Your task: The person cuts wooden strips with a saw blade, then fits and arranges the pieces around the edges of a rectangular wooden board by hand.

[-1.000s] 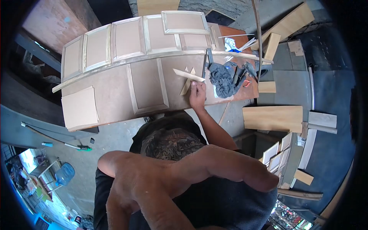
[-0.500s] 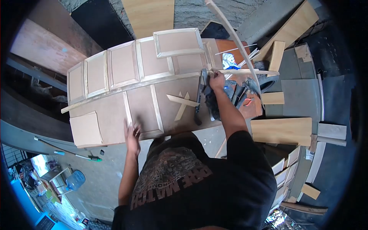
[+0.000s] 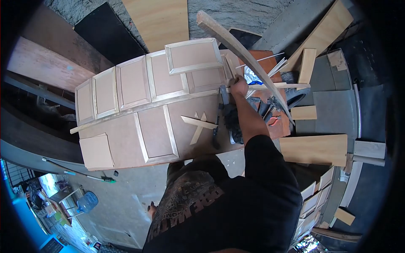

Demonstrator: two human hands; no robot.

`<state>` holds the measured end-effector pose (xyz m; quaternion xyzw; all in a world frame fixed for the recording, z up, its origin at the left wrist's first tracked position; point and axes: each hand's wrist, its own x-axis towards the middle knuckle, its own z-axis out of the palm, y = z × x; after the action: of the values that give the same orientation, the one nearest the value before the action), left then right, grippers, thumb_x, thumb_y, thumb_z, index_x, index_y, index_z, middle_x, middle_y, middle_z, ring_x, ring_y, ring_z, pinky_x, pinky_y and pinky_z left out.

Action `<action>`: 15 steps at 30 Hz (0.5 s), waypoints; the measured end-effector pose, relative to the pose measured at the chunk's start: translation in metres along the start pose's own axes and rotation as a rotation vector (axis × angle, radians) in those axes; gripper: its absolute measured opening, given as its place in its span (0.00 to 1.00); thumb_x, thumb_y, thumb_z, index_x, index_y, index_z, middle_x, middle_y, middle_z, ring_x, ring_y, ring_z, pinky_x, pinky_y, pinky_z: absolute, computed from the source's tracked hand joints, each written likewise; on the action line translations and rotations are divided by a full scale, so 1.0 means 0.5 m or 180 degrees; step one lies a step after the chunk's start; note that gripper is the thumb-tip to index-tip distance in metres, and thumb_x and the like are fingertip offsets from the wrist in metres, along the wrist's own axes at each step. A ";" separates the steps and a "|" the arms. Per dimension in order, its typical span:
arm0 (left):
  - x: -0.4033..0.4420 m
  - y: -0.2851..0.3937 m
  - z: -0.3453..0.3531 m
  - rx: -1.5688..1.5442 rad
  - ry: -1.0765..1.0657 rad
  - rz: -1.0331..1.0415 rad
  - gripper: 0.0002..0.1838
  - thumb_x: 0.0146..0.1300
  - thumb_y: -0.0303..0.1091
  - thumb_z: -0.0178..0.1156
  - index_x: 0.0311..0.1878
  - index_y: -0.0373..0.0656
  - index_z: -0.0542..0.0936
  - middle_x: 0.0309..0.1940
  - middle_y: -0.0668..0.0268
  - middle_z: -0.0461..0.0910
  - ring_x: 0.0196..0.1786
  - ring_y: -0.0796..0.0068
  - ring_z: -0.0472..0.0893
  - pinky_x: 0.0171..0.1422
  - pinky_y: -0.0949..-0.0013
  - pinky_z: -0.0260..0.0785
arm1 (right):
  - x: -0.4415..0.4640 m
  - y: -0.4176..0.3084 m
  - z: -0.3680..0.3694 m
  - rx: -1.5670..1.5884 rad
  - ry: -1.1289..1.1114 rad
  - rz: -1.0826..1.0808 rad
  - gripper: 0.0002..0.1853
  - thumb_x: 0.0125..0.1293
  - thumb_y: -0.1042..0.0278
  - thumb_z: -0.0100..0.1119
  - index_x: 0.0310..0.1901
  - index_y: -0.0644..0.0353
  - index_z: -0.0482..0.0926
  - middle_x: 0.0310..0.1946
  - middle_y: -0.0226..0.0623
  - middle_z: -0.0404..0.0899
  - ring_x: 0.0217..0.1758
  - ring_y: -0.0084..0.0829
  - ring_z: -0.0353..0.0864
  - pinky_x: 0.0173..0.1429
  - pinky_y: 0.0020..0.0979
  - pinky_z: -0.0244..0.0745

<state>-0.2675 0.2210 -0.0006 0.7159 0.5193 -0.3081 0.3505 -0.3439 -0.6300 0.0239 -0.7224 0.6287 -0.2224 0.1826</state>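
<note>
My right hand (image 3: 239, 85) is closed at the far right part of the workbench, over the end of a long wooden strip (image 3: 168, 99); what its fingers hold is hidden. Close by lie a hammer (image 3: 218, 122) and a dark cloth-like bundle (image 3: 232, 120). My left hand (image 3: 152, 209) hangs low beside my shirt, fingers partly visible and apart, touching nothing on the bench. Framed panels (image 3: 134, 82) stand in a row behind the strip, with one loose framed panel (image 3: 195, 56) lying on top. Nearer me is another wooden frame (image 3: 157, 134).
Crossed wood offcuts (image 3: 198, 123) and stacked thin boards (image 3: 96, 152) lie on the bench (image 3: 122, 147). A long curved wooden strip (image 3: 240, 48) rises over the right side. Red-handled pliers (image 3: 274, 121) lie there. A plywood board (image 3: 314, 149) sits at right; a water jug (image 3: 87, 201) is lower left.
My left hand has drawn back from the near frame on the bench to low beside my body. My right hand stays at nearly the same spot. The view has shifted slightly.
</note>
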 end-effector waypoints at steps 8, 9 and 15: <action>-0.030 0.146 0.158 0.0261 -0.0684 0.2108 0.42 0.75 0.41 0.71 0.85 0.41 0.62 0.66 0.53 0.80 0.56 0.63 0.85 0.52 0.62 0.77 | -0.044 0.032 -0.004 0.2500 0.0451 0.0977 0.15 0.74 0.63 0.67 0.53 0.66 0.88 0.38 0.41 0.91 0.46 0.39 0.92 0.51 0.38 0.84; -0.064 0.186 0.172 0.0262 -0.0713 0.2339 0.41 0.76 0.40 0.69 0.85 0.39 0.62 0.65 0.53 0.80 0.56 0.63 0.85 0.55 0.62 0.78 | -0.062 0.024 -0.013 0.2914 0.0360 0.1045 0.15 0.75 0.65 0.66 0.54 0.68 0.88 0.38 0.39 0.91 0.46 0.35 0.92 0.50 0.36 0.84; -0.178 0.371 0.235 0.0345 -0.1195 0.3422 0.36 0.77 0.39 0.70 0.82 0.41 0.68 0.61 0.55 0.81 0.57 0.65 0.83 0.63 0.61 0.78 | -0.233 -0.093 -0.142 0.4224 -0.0202 0.1465 0.13 0.80 0.71 0.63 0.59 0.69 0.85 0.49 0.37 0.89 0.52 0.32 0.92 0.55 0.26 0.85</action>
<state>-0.1229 0.0374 0.0384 0.8294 -0.0056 -0.2345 0.5070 -0.3574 -0.5068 0.0979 -0.3132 0.4916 -0.4936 0.6455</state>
